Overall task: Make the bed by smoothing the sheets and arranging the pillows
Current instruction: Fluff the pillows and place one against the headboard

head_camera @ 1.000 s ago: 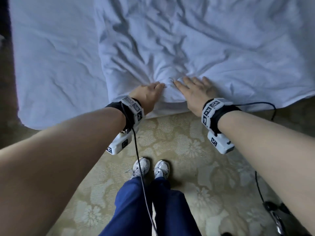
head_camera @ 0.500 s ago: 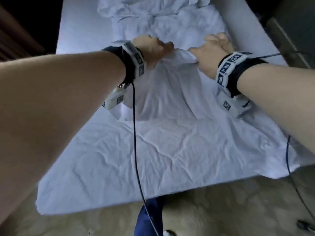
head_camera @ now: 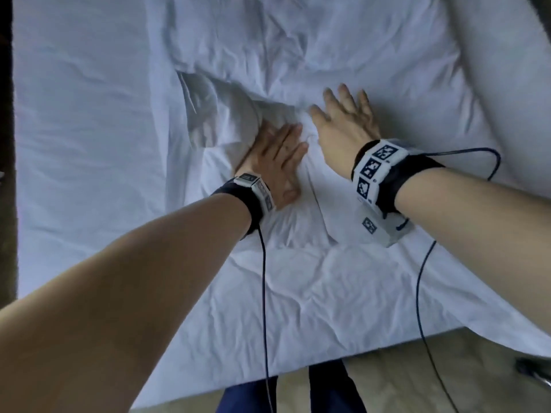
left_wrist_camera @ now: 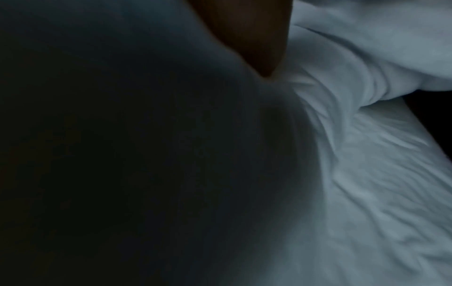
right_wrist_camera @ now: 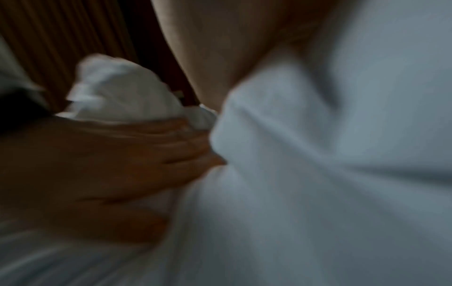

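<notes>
A crumpled white top sheet (head_camera: 298, 55) lies over the middle of the bed, one flap (head_camera: 220, 114) folded back into a raised pocket. My left hand (head_camera: 277, 156) rests flat on the sheet just right of that flap, fingers straight and together. My right hand (head_camera: 343, 120) lies flat beside it, fingers spread, holding nothing. The left wrist view is mostly dark, with rumpled sheet (left_wrist_camera: 367, 174) on its right. In the blurred right wrist view the left hand (right_wrist_camera: 110, 164) lies against bunched sheet (right_wrist_camera: 122, 92). No pillow is in view.
The smoother fitted sheet (head_camera: 83, 114) shows on the bed's left side. Patterned carpet (head_camera: 417, 383) and my blue trousers (head_camera: 328, 389) are at the bed's near edge. Wrist cables (head_camera: 264, 293) trail across the sheet. A dark strip (head_camera: 6, 174) runs along the left.
Half a second ago both hands gripped the sheet's edge and held it up over the bed. Now they have let go and lie flat on it.
</notes>
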Available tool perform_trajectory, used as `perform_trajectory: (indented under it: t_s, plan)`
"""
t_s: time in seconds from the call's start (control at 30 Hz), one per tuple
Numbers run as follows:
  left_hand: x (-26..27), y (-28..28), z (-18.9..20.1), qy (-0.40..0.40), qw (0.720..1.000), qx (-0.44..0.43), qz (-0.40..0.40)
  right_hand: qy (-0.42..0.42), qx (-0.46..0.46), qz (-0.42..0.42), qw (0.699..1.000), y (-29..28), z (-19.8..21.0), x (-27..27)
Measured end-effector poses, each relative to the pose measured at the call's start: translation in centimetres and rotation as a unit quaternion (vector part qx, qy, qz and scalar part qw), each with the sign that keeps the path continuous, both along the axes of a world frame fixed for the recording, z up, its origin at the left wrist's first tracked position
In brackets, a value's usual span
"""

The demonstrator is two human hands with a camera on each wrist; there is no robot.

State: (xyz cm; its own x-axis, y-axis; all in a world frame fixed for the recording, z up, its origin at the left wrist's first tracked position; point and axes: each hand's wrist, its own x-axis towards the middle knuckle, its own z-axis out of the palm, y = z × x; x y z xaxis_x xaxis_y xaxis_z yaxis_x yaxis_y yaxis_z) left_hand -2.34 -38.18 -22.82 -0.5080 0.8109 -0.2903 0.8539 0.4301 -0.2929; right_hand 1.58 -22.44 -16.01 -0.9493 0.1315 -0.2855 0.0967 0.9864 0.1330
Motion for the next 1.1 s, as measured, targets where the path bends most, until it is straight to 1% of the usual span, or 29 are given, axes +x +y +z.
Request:
perform_trajectory:
  t_s: [0.03, 0.1, 0.13, 0.2, 0.23, 0.27, 0.37, 0.43, 0.47, 0.53, 0.57, 0.67, 0.73, 0.77, 0.83, 0.9, 0.93, 0.97, 1.03, 1.1]
  plan:
    - [-0.6, 0.7, -0.6, 0.012, 1.0, -0.026, 0.008, 0.029, -0.036, 0.012, 0.999, -1.1, -0.3, 1.2]
    - [-1.6, 1.7, -1.3, 0.02, 0.998, -0.049, 0.024, 0.109, -0.121, 0.03, 0.986, -3.7, -1.4, 5.3]
    - [-1.9, 2.0, -1.4, 0.02, 0.998, -0.051, 0.026, 0.112, -0.162, 0.036, 0.98, -5.0, -2.0, 8.0]
    - [-2.2, 2.3, -1.5, 0.02, 0.998, -0.058, 0.029, 0.017, -0.211, 0.05, 0.976, -7.0, -3.6, 13.5]
    - [-2.4, 2.2, -1.4, 0.017, 0.998, -0.056, 0.034, -0.025, -0.213, 0.048, 0.976, -7.2, -4.5, 15.7]
    - [-2.4, 2.1, -1.4, 0.016, 0.998, -0.051, 0.037, -0.035, -0.204, 0.035, 0.978, -6.8, -5.3, 17.2]
    - [-1.8, 2.0, -1.7, 0.024, 0.998, -0.037, 0.034, -0.008, -0.146, -0.021, 0.989, -3.2, -7.1, 18.6]
    - [-1.0, 2.3, -2.0, 0.033, 0.998, -0.012, 0.051, -0.008, -0.118, -0.051, 0.992, 0.2, -7.4, 17.9]
    - [-0.5, 2.4, -2.0, 0.034, 0.997, 0.002, 0.071, -0.01, -0.142, -0.078, 0.987, 1.8, -7.5, 17.3]
    - [0.8, 2.9, -2.1, 0.02, 0.992, 0.047, 0.118, 0.014, -0.234, -0.126, 0.964, 4.8, -7.2, 15.6]
    - [1.5, 3.2, -2.1, 0.009, 0.987, 0.081, 0.141, 0.034, -0.246, -0.125, 0.961, 6.1, -6.7, 14.5]
    - [2.8, 4.8, -1.8, 0.004, 0.968, 0.165, 0.189, 0.086, -0.163, -0.044, 0.982, 10.8, -5.0, 10.0]
    - [2.9, 6.1, -0.8, 0.021, 0.959, 0.213, 0.183, 0.069, -0.109, 0.009, 0.992, 14.3, -3.8, 6.3]
    - [3.0, 6.9, -0.1, 0.014, 0.96, 0.225, 0.165, 0.05, -0.081, 0.038, 0.995, 16.2, -3.8, 4.7]
    - [3.5, 8.5, 0.9, -0.025, 0.971, 0.217, 0.096, 0.022, -0.021, 0.092, 0.995, 19.4, -3.8, 2.0]
    - [4.2, 10.0, 0.8, -0.044, 0.983, 0.175, 0.033, 0.019, 0.043, 0.125, 0.991, 21.5, -4.0, 0.7]
    - [4.4, 10.6, 0.1, -0.044, 0.987, 0.154, 0.029, 0.019, 0.068, 0.13, 0.989, 22.1, -4.2, 0.5]
    - [4.3, 11.2, -0.8, -0.039, 0.989, 0.14, 0.043, 0.023, 0.082, 0.131, 0.988, 22.5, -4.6, 0.6]
    - [3.5, 11.8, -2.7, -0.023, 0.99, 0.109, 0.086, 0.026, 0.083, 0.127, 0.988, 22.5, -5.8, 1.1]
    - [2.4, 12.2, -4.4, -0.018, 0.99, 0.08, 0.113, 0.024, 0.068, 0.115, 0.991, 22.0, -7.5, 1.2]
